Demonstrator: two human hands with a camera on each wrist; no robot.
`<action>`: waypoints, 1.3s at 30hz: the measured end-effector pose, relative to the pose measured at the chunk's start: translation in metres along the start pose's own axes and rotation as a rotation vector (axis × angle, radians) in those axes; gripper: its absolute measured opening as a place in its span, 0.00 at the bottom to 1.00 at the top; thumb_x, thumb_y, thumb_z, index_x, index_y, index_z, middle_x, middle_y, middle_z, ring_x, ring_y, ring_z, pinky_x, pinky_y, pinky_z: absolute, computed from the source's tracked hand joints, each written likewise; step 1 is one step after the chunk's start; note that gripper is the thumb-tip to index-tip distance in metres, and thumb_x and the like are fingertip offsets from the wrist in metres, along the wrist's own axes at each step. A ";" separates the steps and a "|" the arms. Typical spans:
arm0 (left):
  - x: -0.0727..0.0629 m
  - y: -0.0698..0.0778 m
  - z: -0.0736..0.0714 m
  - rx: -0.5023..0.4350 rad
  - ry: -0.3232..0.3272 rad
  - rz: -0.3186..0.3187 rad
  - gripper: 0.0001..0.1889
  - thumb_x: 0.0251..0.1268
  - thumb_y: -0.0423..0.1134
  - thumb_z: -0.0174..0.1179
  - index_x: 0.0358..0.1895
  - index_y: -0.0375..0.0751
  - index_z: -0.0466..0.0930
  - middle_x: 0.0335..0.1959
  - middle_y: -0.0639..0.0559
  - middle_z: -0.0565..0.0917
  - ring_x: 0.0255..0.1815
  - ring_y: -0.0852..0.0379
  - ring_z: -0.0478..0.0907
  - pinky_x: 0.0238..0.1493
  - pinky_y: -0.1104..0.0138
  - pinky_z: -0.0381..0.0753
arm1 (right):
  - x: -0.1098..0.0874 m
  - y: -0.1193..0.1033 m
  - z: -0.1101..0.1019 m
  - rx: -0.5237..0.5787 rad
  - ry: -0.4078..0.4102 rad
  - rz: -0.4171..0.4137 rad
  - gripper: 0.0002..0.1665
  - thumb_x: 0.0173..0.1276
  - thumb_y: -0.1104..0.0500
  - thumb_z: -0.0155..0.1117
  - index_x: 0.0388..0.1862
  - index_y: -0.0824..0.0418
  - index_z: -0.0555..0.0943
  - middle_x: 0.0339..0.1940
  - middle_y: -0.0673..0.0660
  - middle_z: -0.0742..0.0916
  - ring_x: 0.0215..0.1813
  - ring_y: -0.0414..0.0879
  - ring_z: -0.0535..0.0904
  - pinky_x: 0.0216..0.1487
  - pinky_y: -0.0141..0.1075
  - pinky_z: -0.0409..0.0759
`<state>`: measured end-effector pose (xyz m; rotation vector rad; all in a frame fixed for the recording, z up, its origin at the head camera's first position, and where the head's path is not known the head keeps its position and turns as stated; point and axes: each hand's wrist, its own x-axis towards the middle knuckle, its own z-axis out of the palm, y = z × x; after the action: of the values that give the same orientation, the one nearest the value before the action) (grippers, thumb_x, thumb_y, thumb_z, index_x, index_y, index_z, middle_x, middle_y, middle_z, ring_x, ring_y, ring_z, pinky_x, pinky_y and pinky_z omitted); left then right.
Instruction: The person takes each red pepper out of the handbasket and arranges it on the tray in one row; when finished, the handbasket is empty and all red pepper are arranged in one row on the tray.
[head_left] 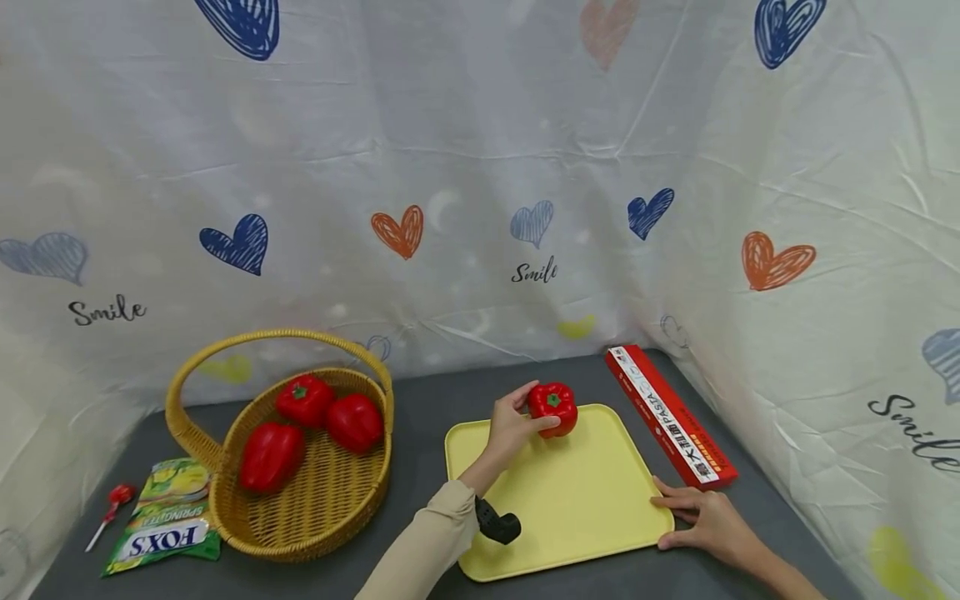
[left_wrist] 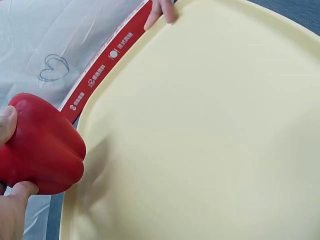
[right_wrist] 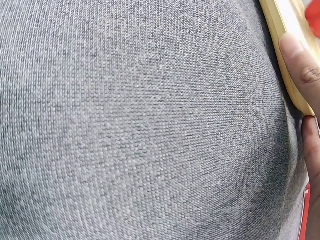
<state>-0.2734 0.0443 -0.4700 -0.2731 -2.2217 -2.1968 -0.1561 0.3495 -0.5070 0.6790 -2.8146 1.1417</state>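
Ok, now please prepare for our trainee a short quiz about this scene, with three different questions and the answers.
1. What does the left hand hold?
A) a pasta box
B) a red pepper
C) a lollipop

2. How many red items lie in the wicker basket?

3. True or false: the right hand is touching the basket.

Key:
1. B
2. Three
3. False; it touches the yellow tray.

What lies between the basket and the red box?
The head view shows a yellow tray: the left hand holds a pepper at its far edge, and the right hand touches its corner.
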 end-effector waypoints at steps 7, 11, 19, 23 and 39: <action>0.019 0.000 0.034 0.012 0.016 0.014 0.32 0.46 0.31 0.75 0.60 0.36 0.77 0.56 0.43 0.80 0.57 0.48 0.76 0.53 0.63 0.80 | 0.001 -0.001 0.000 -0.004 -0.014 0.038 0.38 0.43 0.43 0.77 0.48 0.69 0.84 0.55 0.74 0.78 0.54 0.23 0.69 0.40 0.24 0.81; 0.026 -0.002 0.047 0.027 0.001 0.013 0.32 0.46 0.31 0.75 0.59 0.36 0.77 0.55 0.44 0.81 0.55 0.49 0.77 0.52 0.63 0.80 | 0.000 -0.001 0.001 -0.013 -0.005 0.037 0.37 0.43 0.43 0.77 0.48 0.67 0.85 0.56 0.72 0.79 0.54 0.22 0.69 0.39 0.25 0.81; 0.032 -0.003 0.063 0.044 -0.009 0.007 0.32 0.45 0.29 0.75 0.59 0.36 0.77 0.53 0.46 0.81 0.53 0.50 0.77 0.50 0.63 0.81 | -0.001 0.000 0.005 0.021 0.028 -0.006 0.35 0.43 0.47 0.78 0.49 0.65 0.85 0.56 0.67 0.80 0.55 0.22 0.69 0.40 0.25 0.81; 0.032 -0.004 0.071 0.047 -0.033 0.001 0.32 0.45 0.30 0.75 0.59 0.35 0.76 0.51 0.47 0.81 0.50 0.53 0.77 0.48 0.65 0.82 | -0.003 0.002 0.005 0.001 0.037 0.011 0.35 0.43 0.45 0.77 0.49 0.64 0.85 0.58 0.61 0.80 0.54 0.22 0.70 0.40 0.24 0.81; 0.032 -0.010 0.081 0.067 -0.025 0.004 0.33 0.49 0.35 0.74 0.62 0.33 0.74 0.51 0.46 0.82 0.49 0.54 0.78 0.48 0.66 0.81 | -0.005 0.002 0.007 0.004 0.056 0.013 0.34 0.44 0.47 0.78 0.50 0.63 0.85 0.59 0.59 0.80 0.54 0.22 0.70 0.39 0.24 0.81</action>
<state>-0.2970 0.1288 -0.4774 -0.3057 -2.2996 -2.1234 -0.1513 0.3486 -0.5144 0.6200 -2.7747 1.1500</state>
